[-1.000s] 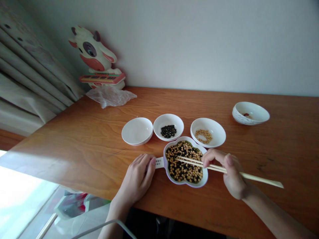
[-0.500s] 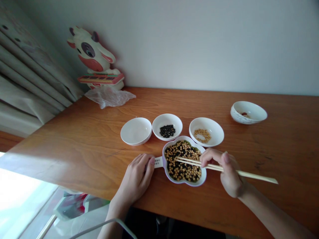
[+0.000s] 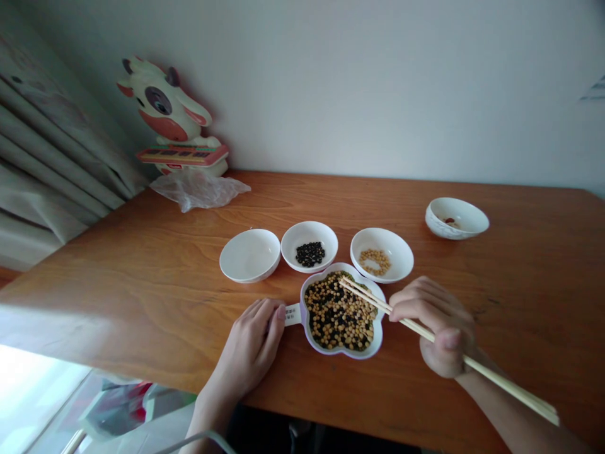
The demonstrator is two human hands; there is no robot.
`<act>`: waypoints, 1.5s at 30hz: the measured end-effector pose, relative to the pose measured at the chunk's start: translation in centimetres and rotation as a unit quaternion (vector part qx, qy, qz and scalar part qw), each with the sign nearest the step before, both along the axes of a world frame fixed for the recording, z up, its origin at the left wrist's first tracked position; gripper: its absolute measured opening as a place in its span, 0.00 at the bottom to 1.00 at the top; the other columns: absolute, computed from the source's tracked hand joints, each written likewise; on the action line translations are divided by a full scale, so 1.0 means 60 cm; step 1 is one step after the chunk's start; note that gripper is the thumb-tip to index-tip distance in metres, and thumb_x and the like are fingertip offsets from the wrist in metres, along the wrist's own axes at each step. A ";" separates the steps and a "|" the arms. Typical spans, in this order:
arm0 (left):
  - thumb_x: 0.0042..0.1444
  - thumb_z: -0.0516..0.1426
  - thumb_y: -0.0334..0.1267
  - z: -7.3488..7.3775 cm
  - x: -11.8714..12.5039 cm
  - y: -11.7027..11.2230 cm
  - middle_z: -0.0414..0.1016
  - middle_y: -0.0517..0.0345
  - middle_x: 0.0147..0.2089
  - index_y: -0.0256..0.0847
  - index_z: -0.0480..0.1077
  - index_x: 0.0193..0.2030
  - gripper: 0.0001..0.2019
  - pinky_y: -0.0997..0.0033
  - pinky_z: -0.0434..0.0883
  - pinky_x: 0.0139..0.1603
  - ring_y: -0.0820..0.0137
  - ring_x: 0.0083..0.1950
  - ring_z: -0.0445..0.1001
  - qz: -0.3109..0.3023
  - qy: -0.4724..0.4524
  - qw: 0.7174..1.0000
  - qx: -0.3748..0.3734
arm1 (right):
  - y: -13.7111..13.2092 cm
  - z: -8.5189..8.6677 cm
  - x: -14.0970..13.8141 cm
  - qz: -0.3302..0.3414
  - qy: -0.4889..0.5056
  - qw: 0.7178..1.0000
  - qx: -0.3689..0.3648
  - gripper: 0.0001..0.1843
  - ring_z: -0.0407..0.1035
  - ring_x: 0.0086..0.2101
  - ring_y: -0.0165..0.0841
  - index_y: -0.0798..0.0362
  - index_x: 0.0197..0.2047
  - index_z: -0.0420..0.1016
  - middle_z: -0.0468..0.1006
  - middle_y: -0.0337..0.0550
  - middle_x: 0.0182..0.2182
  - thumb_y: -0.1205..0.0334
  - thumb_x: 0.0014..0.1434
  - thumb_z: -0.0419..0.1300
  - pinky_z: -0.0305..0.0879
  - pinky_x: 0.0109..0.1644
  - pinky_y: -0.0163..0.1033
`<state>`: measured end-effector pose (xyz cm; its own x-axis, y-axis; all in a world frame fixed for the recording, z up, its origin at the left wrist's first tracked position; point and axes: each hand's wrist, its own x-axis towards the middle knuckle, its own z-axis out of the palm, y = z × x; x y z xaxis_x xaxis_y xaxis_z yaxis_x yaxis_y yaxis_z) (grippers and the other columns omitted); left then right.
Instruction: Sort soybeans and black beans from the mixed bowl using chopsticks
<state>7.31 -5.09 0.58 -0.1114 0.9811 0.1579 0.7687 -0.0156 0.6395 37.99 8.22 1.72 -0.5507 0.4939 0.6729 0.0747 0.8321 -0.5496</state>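
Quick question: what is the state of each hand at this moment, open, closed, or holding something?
Left hand: closed on the handle of the flower-shaped dish.
Right hand: closed, holding a pair of chopsticks.

The fingers (image 3: 413, 308) of our right hand (image 3: 437, 328) no longer overlap the bean dish (image 3: 378, 331); we now have them just right of its rim. From the fingers our chopsticks (image 3: 411, 323) slant more steeply, tips shifted from the left-middle beans toward the far side. Wall marks (image 3: 594, 89) enter our view, far right beyond the fingers.
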 end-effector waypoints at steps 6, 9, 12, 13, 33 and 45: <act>0.77 0.48 0.41 -0.009 -0.005 -0.001 0.77 0.57 0.38 0.45 0.67 0.40 0.12 0.66 0.70 0.42 0.64 0.39 0.77 -0.001 0.007 1.000 0.003 | 0.015 0.013 0.024 -0.090 -0.065 0.980 0.167 0.31 0.75 0.34 0.41 0.45 0.42 0.78 0.84 0.45 0.34 0.43 0.76 0.36 0.60 0.38 0.50; 0.77 0.49 0.42 -0.015 -0.008 -0.001 0.77 0.57 0.38 0.45 0.67 0.40 0.12 0.67 0.70 0.42 0.64 0.38 0.77 0.001 0.008 1.000 0.008 | 0.018 0.019 0.027 -0.109 -0.066 0.972 0.200 0.30 0.74 0.34 0.40 0.47 0.42 0.77 0.84 0.46 0.35 0.46 0.76 0.36 0.59 0.37 0.49; 0.76 0.49 0.42 -0.019 -0.010 -0.001 0.77 0.58 0.38 0.45 0.68 0.41 0.11 0.67 0.70 0.42 0.65 0.38 0.77 0.000 0.009 1.000 0.013 | 0.019 0.023 0.028 -0.127 -0.072 0.967 0.209 0.30 0.74 0.33 0.40 0.46 0.42 0.77 0.84 0.46 0.35 0.46 0.76 0.36 0.58 0.38 0.49; 0.76 0.49 0.42 -0.020 -0.010 -0.001 0.77 0.58 0.37 0.46 0.68 0.41 0.11 0.67 0.71 0.41 0.64 0.38 0.77 -0.001 0.009 1.000 0.015 | 0.020 0.024 0.028 -0.136 -0.073 0.965 0.212 0.30 0.74 0.33 0.40 0.46 0.42 0.77 0.84 0.46 0.35 0.46 0.76 0.36 0.58 0.38 0.49; 0.76 0.49 0.43 -0.010 -0.008 0.001 0.78 0.57 0.38 0.46 0.69 0.42 0.12 0.68 0.71 0.42 0.64 0.39 0.77 -0.007 -0.005 1.000 0.009 | 0.015 0.023 0.018 -0.137 -0.048 0.973 0.179 0.29 0.70 0.32 0.39 0.49 0.41 0.75 0.81 0.48 0.33 0.46 0.75 0.37 0.57 0.38 0.48; 0.77 0.48 0.43 -0.015 -0.008 -0.002 0.76 0.57 0.39 0.45 0.68 0.41 0.13 0.67 0.69 0.43 0.65 0.39 0.75 -0.003 -0.009 1.000 0.003 | -0.005 0.010 -0.016 -0.036 -0.018 0.994 0.100 0.31 0.71 0.33 0.36 0.51 0.38 0.75 0.81 0.46 0.32 0.43 0.76 0.38 0.59 0.39 0.46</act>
